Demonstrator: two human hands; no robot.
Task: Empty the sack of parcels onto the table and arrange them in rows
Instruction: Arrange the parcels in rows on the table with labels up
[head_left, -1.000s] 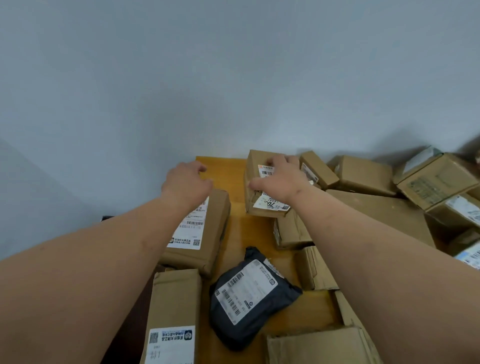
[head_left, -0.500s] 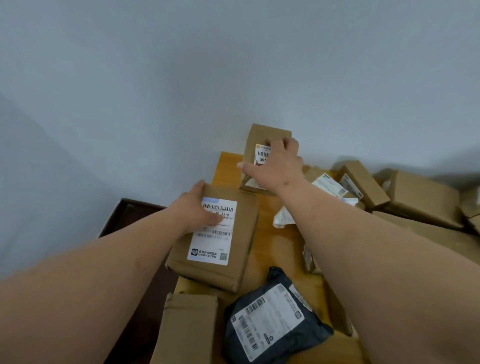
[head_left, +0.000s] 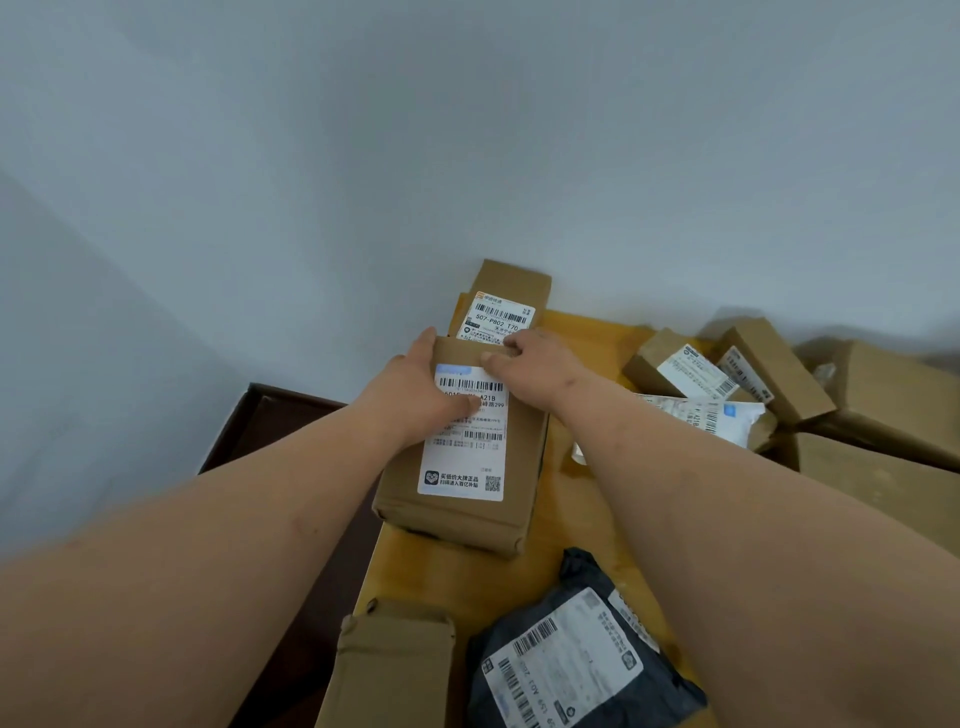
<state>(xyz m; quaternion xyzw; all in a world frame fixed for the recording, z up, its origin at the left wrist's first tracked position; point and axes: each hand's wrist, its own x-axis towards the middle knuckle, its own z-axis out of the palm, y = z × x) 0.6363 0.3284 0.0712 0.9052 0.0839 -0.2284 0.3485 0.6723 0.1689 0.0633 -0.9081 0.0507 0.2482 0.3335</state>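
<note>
Long brown paper-wrapped parcel with large white shipping label (head_left: 467, 452) lying flat on yellow wooden surface (head_left: 576, 499), near its left edge, long axis running away from the body. Both hands on far end of this parcel. Left hand (head_left: 415, 384) gripping far-left corner: thumb lying across the label, fingers wrapped over the left edge. Right hand (head_left: 530, 358) resting on far-right corner, fingers bent over the top edge, pinching it lightly; exact pressure not discernible.

Just beyond the fingertips: second brown cardboard parcel with small white barcode label (head_left: 506, 306), set against the pale grey wall (head_left: 467, 130), its near end touching or slightly tucked under the held parcel; which of the two not clear.

Below the left forearm, nearer the body: another brown paper-wrapped parcel (head_left: 395, 670), partly cut off by frame bottom. Below the right forearm: dark grey plastic mailer bag with white barcode label (head_left: 571, 670), crumpled, lying flat, apart from the held parcel.

Right of the right hand: loose heap of brown cardboard boxes (head_left: 769, 364), tilted at various angles, some leaning on one another, with a white plastic mailer bag (head_left: 711, 415) among them.

Left of the left forearm, beyond the surface edge: dark brown wooden furniture (head_left: 249, 431), lower level, type not identifiable.
</note>
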